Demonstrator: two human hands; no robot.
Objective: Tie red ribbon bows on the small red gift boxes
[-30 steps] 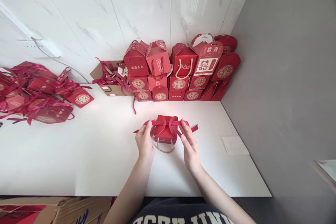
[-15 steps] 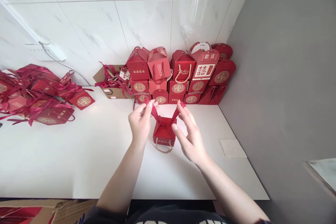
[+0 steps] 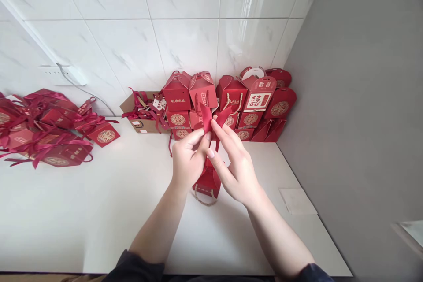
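Note:
A red ribbon [image 3: 206, 116] is pinched between the thumb and fingers of my left hand [image 3: 187, 158], its end sticking up. My right hand [image 3: 236, 165] has its fingers on the other end of the ribbon, right beside the left fingertips; its thumb stands a little apart. Below the hands, a small red gift box [image 3: 208, 180] with a twisted cord handle [image 3: 205, 201] rests on the white table. My fingers hide the top of this box and part of the ribbon running down to it.
Red gift boxes [image 3: 178, 98] stand stacked along the tiled wall. A cardboard box [image 3: 142, 125] of ribbons and tags is left of them. Ribbon-tied boxes [image 3: 61, 152] are heaped at far left. A pale square sheet [image 3: 297, 201] lies at right, near the grey partition [image 3: 357, 97].
Both hands have come together above the small box, bringing the two ribbon ends from apart to crossing. The view has tilted up slightly.

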